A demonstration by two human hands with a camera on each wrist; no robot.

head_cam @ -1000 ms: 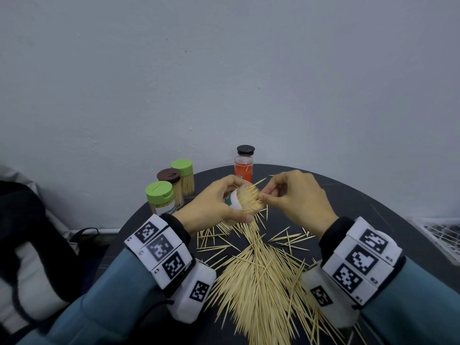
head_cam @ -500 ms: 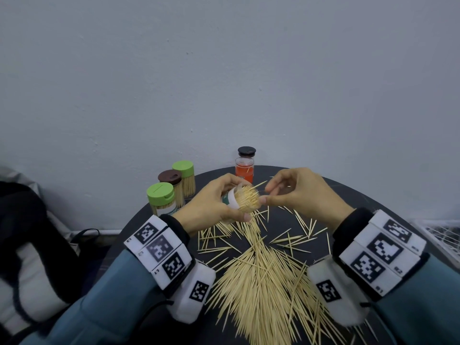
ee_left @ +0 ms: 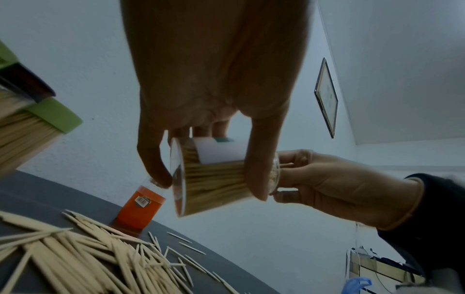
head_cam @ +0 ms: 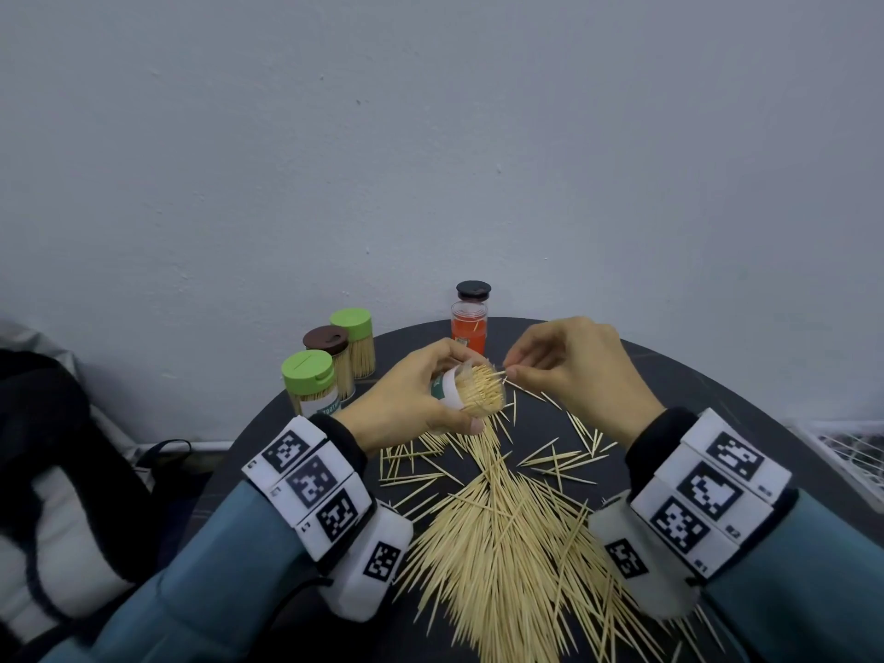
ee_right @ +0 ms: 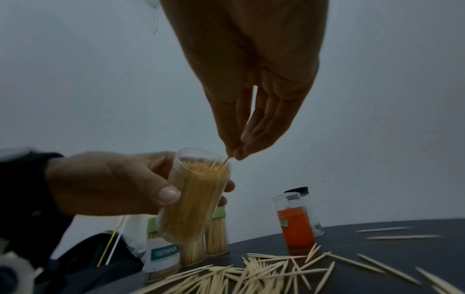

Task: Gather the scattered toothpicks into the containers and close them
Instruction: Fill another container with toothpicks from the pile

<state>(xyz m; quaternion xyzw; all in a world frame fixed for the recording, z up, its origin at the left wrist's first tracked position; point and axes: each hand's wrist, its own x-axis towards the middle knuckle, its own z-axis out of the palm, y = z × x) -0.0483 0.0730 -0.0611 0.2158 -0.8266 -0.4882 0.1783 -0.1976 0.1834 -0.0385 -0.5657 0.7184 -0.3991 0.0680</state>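
My left hand (head_cam: 421,399) grips a clear open container (head_cam: 471,392) packed with toothpicks, tilted with its mouth toward the right; it also shows in the left wrist view (ee_left: 216,175) and the right wrist view (ee_right: 193,197). My right hand (head_cam: 564,370) pinches a single toothpick (ee_right: 224,161) at the container's mouth, its tip among the packed ones. A large heap of loose toothpicks (head_cam: 502,533) lies on the dark round table (head_cam: 669,375) below both hands.
At the table's back left stand two green-lidded jars (head_cam: 311,382) (head_cam: 356,339) and a brown-lidded jar (head_cam: 330,356), all full. An open orange-labelled jar (head_cam: 469,327) stands behind the hands with a black lid (head_cam: 472,290) beyond it. A dark bag (head_cam: 57,447) lies left of the table.
My right hand lifted from the container's mouth, moved slightly right, and now pinches one toothpick at the opening. The left hand kept the container nearly still.
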